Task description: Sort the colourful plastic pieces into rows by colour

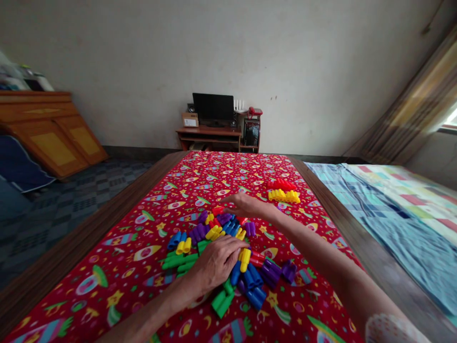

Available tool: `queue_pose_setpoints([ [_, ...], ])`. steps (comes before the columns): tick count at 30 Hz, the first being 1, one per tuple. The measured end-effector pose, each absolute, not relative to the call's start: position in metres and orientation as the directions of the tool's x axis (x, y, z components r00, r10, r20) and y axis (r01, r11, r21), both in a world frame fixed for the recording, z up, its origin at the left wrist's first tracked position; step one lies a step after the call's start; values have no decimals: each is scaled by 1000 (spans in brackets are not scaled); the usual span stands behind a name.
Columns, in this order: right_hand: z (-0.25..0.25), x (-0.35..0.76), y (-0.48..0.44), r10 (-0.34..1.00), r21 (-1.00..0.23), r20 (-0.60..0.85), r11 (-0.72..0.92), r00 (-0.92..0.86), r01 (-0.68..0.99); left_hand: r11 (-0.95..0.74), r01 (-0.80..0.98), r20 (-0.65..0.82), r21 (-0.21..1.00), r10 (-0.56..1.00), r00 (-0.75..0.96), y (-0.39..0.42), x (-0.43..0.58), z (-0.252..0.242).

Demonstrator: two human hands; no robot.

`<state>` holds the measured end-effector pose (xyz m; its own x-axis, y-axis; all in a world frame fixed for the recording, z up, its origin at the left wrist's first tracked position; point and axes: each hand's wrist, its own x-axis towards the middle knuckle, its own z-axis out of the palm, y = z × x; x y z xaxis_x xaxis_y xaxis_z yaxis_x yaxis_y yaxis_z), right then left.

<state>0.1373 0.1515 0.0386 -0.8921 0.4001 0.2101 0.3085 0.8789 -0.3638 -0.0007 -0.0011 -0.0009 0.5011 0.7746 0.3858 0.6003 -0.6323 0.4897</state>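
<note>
A loose pile of plastic building blocks lies on the red patterned cloth. My left hand rests over the middle of the pile with bent fingers, their tips hidden. Against its fingers is a yellow block, with blue blocks just below. Green blocks lie left of this hand, and more green ones below it. My right hand hovers at the pile's far edge, fingers stretched leftward near a red block. Purple blocks lie on the near right side.
A joined yellow row and a joined red row lie at the cloth's right. Dark wooden table edges frame the cloth. A bed adjoins on the right. A computer desk stands against the far wall, a cabinet at left.
</note>
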Motion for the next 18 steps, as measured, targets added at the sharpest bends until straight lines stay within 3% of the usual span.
queue_pose_setpoints([
  [4, 21, 105, 148, 335, -387, 120, 883, -935, 266, -628, 604, 378, 490, 778, 503, -2, 0, -1],
  [11, 28, 147, 151, 573, -289, 175, 807, -801, 515, -632, 594, 384, 498, 774, 503, -2, 0, 1],
  [18, 30, 154, 139, 563, -237, 77, 812, -823, 533, -642, 591, 393, 489, 767, 508, -2, 0, -1],
])
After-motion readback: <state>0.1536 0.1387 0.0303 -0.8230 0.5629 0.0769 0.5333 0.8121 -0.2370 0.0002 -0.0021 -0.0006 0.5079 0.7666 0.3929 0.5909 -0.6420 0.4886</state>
